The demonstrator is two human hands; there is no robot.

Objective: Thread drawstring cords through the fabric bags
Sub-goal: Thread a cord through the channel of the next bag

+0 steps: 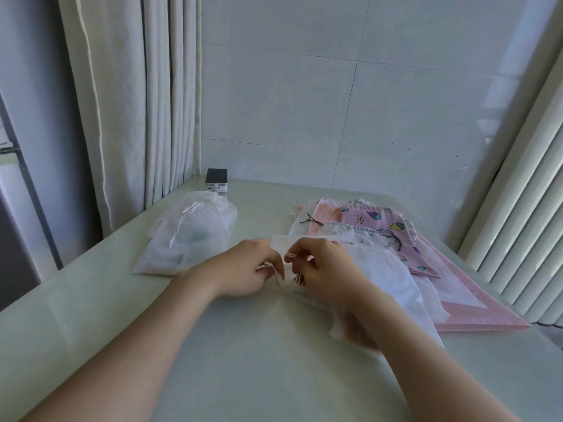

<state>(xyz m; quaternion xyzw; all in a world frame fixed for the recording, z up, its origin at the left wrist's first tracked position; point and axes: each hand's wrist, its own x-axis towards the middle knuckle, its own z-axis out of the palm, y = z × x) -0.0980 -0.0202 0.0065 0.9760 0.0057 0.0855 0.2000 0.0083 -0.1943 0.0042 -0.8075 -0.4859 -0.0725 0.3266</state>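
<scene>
The thin white fabric bag (384,278) lies flat on the pale green table (243,376), right in front of the person. Both hands are bunched at its top edge. The left hand (249,268) and the right hand (326,266) each have curled fingers pinching the bag's top hem, likely to keep the little tunnel open so a cord can slide in. Short white bits that look like cord ends (289,254) poke out by the fingertips, but they are too small to be sure. On the left sits a pile of see-through white bags (189,236) with cords already in, kept apart as done ones, I think. On the right waits a heap of pink and printed bags (387,222). A small dark-topped box (216,178) stands at the back.
</scene>
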